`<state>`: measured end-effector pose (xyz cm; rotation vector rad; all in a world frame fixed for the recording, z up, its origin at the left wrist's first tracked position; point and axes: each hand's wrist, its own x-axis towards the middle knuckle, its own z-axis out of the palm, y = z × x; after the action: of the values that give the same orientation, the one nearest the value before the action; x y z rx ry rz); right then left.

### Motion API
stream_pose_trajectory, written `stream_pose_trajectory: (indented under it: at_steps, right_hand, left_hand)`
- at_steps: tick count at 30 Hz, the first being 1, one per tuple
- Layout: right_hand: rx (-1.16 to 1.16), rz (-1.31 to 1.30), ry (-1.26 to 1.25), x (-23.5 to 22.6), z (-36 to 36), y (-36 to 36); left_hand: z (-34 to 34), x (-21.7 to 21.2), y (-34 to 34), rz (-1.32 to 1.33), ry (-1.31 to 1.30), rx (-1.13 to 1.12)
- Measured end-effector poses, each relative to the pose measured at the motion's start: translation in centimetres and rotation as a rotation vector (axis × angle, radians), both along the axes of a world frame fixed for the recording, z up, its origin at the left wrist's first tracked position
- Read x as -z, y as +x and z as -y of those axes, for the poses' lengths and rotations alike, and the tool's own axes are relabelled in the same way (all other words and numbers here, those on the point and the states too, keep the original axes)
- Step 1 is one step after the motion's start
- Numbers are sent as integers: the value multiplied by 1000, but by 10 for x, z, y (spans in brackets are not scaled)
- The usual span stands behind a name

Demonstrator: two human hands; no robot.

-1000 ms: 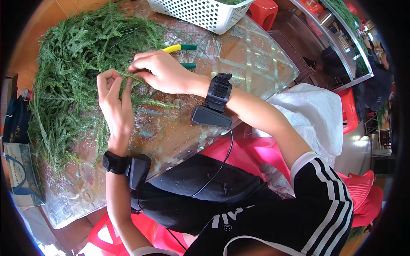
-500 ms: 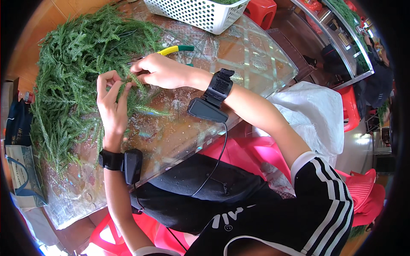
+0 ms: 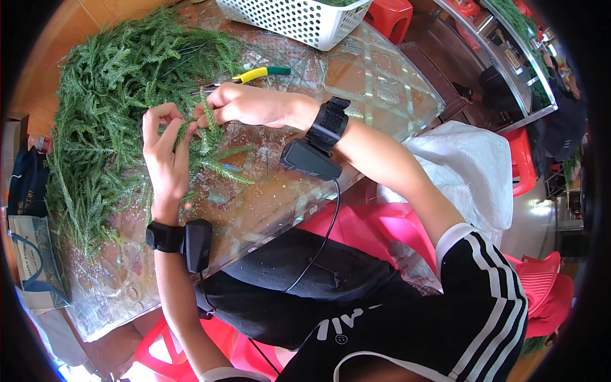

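Observation:
A green artificial pine sprig (image 3: 210, 137) is held between my two hands, its needled tips spreading over the tabletop. My left hand (image 3: 167, 149) pinches it with thumb and fingers, the wrist upright beside the heap. From the right my right hand (image 3: 245, 105) grips the same sprig near its stem, fingers closed and partly hidden behind the needles. A large heap of green pine sprigs (image 3: 114, 108) covers the table's left side. Just beyond my right hand lie pliers (image 3: 261, 73) with yellow and green handles, their jaws partly covered by my hand.
A white perforated basket (image 3: 289, 22) with greenery inside stands at the table's far edge. The glass-covered table (image 3: 356, 83) is strewn with small debris. A white sack (image 3: 471, 172) and a pink chair (image 3: 375, 226) are at the right. A paper bag (image 3: 35, 261) stands at the left edge.
My right hand has shifted slightly up and right, turning a little. The sprig's tips have swung and spread lower right. My left hand stays almost in place.

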<state>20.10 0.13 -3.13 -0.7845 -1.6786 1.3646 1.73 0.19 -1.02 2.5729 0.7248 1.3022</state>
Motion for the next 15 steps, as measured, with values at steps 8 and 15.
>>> stream_pose_trajectory:
  at_steps: [8,15]
  right_hand:
    - [255,202,134,-9,8,-5]
    - [559,95,310,-12,12,-10]
  left_hand:
    - [-4,4,0,-16,-60,-113]
    - [-5,3,-3,45,-85,-243]
